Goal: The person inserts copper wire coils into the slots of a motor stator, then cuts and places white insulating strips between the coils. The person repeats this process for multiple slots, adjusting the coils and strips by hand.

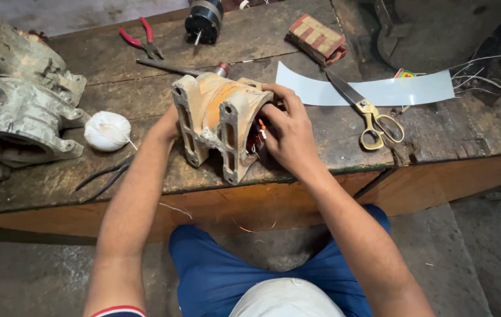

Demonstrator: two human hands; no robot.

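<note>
Worn wooden workbench (321,53) fills the view, with a grey metal casting (16,100) at its left end. Near the front edge stands an orange motor housing (221,120). Left hand (168,126) braces its far side, fingers hidden; right hand (288,132) curls into its open end. Brass-handled scissors (368,111) lie to the right.

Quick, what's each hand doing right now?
Left hand: mostly hidden behind the worn orange metal motor housing, steadying it; grip cannot be told.
Right hand: curled at its open end.
</note>
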